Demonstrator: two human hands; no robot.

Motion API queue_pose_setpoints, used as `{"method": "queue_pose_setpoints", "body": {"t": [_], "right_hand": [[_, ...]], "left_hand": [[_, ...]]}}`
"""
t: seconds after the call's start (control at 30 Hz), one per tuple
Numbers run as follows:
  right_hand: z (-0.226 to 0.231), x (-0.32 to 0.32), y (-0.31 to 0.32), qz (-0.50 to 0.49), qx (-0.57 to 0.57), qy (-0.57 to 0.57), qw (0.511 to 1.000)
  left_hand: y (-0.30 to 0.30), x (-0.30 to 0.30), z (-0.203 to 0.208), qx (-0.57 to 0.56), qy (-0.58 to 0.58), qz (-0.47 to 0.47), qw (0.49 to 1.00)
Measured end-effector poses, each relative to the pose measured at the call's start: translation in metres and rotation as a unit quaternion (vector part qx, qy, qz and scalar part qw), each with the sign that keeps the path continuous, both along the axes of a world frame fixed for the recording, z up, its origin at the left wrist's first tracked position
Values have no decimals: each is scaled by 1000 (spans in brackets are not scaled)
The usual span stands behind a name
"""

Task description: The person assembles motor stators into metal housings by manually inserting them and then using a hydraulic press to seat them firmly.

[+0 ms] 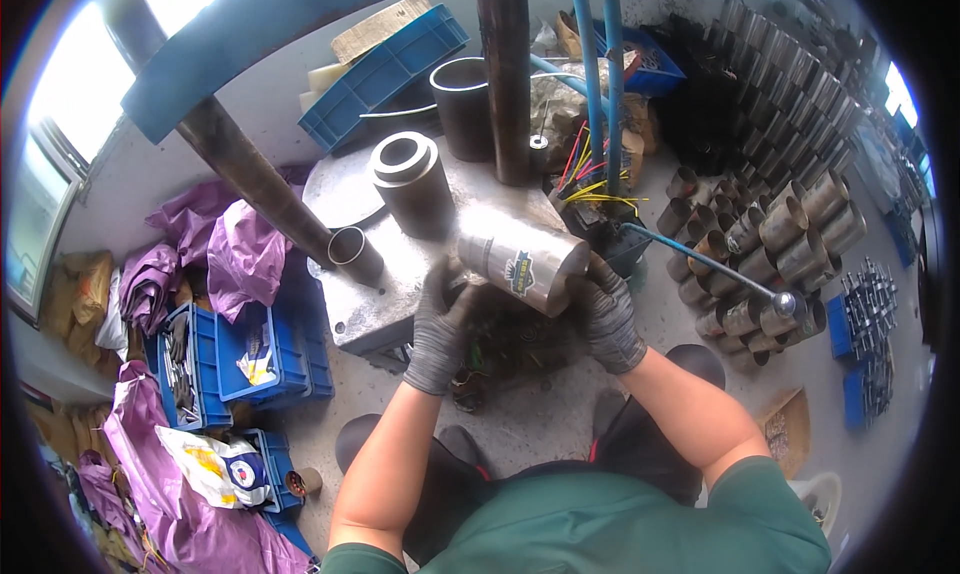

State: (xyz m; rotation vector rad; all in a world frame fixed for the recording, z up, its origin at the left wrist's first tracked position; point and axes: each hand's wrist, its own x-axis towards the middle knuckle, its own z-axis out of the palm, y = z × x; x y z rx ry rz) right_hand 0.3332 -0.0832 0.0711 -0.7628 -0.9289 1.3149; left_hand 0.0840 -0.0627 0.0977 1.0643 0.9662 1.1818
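A shiny metal cylinder [505, 254] with a printed label is tilted above the front of the metal machine table [385, 309]. My right hand [610, 319], in a dark grey glove, grips its right end. At its lower left, my gloved left hand [437, 329] is curled against the cylinder; its fingertips are partly blurred. Behind the cylinder, a dark round block topped with a pale stepped ring [410, 184] stands on the table. A short open tube [355, 256] stands at the table's left corner.
A thick steel column [503, 84] and a larger dark tube [462, 114] rise at the back. A blue lever with a ball knob [785, 303] reaches out rightward. Stacked metal tubes [765, 239] fill the right side. Blue crates [262, 359] and purple sheeting [160, 454] lie left.
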Motion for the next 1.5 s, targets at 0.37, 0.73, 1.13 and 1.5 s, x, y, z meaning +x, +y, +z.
{"method": "queue_pose_setpoints", "body": {"t": [0.37,0.73,1.13,1.5], "right_hand": [[32,-15,-10,12,273,-422,864],[27,-11,-12,37,112,-246,962],[20,-4,-1,118,38,-79,989],[39,70,12,186,-12,-439,879]], "left_hand": [[-8,0,10,-7,-122,-85,989],[-7,12,7,276,248,67,926],[-15,18,13,380,322,39,866],[-16,27,-9,373,329,-83,864]]}}
